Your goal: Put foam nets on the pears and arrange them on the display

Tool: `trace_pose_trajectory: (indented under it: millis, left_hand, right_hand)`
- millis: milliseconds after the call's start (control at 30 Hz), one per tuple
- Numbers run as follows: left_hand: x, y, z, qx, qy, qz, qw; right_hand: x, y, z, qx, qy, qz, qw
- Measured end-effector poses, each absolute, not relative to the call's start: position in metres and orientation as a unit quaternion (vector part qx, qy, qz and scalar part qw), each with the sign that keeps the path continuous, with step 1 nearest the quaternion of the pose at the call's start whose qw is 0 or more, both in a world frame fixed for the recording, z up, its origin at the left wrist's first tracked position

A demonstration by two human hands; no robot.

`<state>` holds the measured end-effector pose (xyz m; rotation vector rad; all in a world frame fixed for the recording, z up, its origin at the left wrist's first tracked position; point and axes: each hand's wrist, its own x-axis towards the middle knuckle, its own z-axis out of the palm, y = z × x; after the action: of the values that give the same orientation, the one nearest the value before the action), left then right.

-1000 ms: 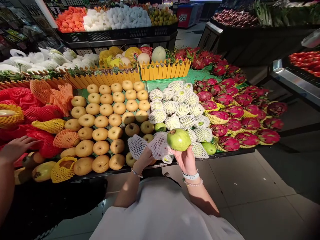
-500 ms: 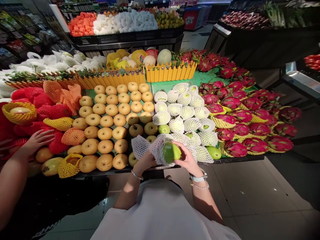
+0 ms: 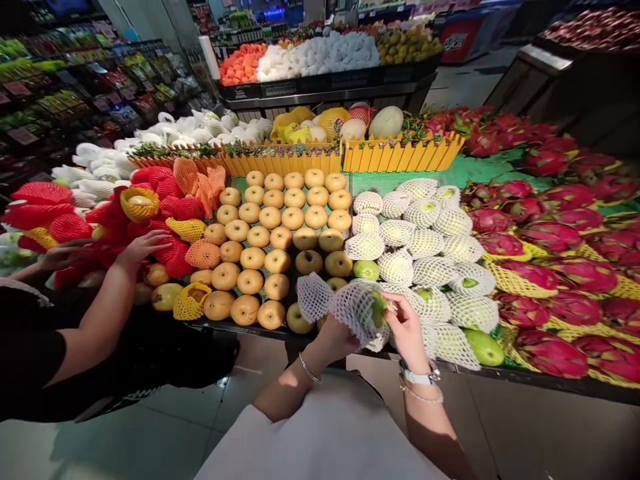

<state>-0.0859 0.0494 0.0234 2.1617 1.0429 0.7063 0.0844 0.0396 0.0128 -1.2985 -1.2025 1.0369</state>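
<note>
Head view: green fruit [image 3: 379, 309] partly inside a white foam net [image 3: 355, 310], held at the front of the display stand [image 3: 490, 172].
My left hand [image 3: 340, 339] is curled around the net from below, while the thumb and fingers of my right hand [image 3: 407, 327] bend in at the fruit's exposed end; I cannot tell whether they pinch the fruit or the net's rim. Another piece of white netting [image 3: 314, 298] shows just to the left, near round tan pears [image 3: 245, 310]. Beyond my right hand lie white-netted fruits [image 3: 433, 273]; farther left, another person's hand [image 3: 144, 247] is at red netting [image 3: 173, 257].
</note>
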Motion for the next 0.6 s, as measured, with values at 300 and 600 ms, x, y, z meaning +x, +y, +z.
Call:
trace_pose_trajectory:
  millis: [300,600]
  left_hand:
    - [-0.094,0.049,0.040,0.857,0.394,0.192,0.273]
    - [-0.138,0.057,0.054,0.493,0.443,0.524,0.535]
  right_hand:
    - [0.058,0.048,-0.011,-0.513,-0.463,0.478,0.543]
    - [0.057,0.044,0.010,-0.470,-0.363,0.493,0.636]
